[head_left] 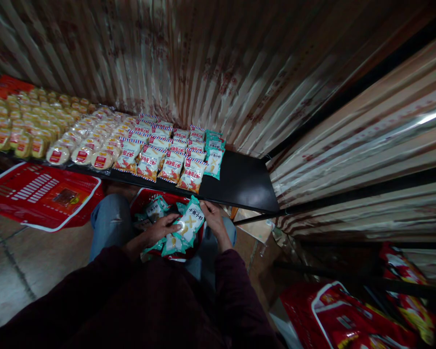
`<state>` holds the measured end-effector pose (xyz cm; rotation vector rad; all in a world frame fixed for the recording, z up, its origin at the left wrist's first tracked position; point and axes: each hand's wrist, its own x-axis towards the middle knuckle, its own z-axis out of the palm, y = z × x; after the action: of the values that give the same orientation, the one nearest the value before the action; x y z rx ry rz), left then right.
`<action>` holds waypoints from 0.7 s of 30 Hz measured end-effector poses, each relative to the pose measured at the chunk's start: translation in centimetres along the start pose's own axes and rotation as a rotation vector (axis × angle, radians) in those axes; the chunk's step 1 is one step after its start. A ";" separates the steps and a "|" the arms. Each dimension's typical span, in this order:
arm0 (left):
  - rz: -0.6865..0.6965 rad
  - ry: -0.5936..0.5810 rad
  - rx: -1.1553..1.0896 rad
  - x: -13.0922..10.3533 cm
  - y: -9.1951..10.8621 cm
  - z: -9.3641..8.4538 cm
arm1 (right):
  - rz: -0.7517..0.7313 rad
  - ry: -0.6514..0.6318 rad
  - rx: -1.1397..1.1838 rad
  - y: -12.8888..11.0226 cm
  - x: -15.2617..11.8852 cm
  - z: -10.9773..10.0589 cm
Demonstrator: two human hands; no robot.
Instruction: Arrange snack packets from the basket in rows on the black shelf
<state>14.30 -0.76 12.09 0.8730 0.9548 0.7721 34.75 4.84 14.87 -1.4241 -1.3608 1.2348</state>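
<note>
A red basket (135,199) between my knees holds several teal and white snack bags. My right hand (212,219) pinches the upper right corner of a teal bag (191,220) above the basket. Against that bag's left edge are the fingers of my left hand (164,228), closed around it, with more teal bags beneath. Just beyond, a black shelf (245,182) bears a short row of teal bags (214,162) at the right end of the goods. Left of them stand rows of white and orange snack bags (150,160).
Round wrapped cakes (82,155) and yellow packs (23,144) fill the shelf's left part. A red basket (58,196) lies at left, red packages (359,320) at lower right. Black frame bars (349,194) and a corrugated plastic sheet (174,58) border the shelf.
</note>
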 end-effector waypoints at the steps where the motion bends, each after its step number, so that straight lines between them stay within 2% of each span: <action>1: 0.005 0.014 -0.027 -0.1 0.0 0.1 | -0.008 0.012 0.003 0.0 0.0 0.0; 6: 0.044 0.102 -0.099 -0.1 0.0 0.1 | 0.039 0.100 0.115 0.3 -0.4 0.5; 11: 0.036 0.166 -0.141 -0.2 -0.5 -0.1 | 0.071 0.025 0.218 0.3 -1.0 1.4; 21: -0.007 0.163 -0.151 -0.6 -1.5 -0.1 | 0.097 0.104 0.263 1.0 -0.8 2.9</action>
<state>14.24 -1.87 10.91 0.6826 1.0275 0.9075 32.19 3.74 13.37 -1.3603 -1.0281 1.3292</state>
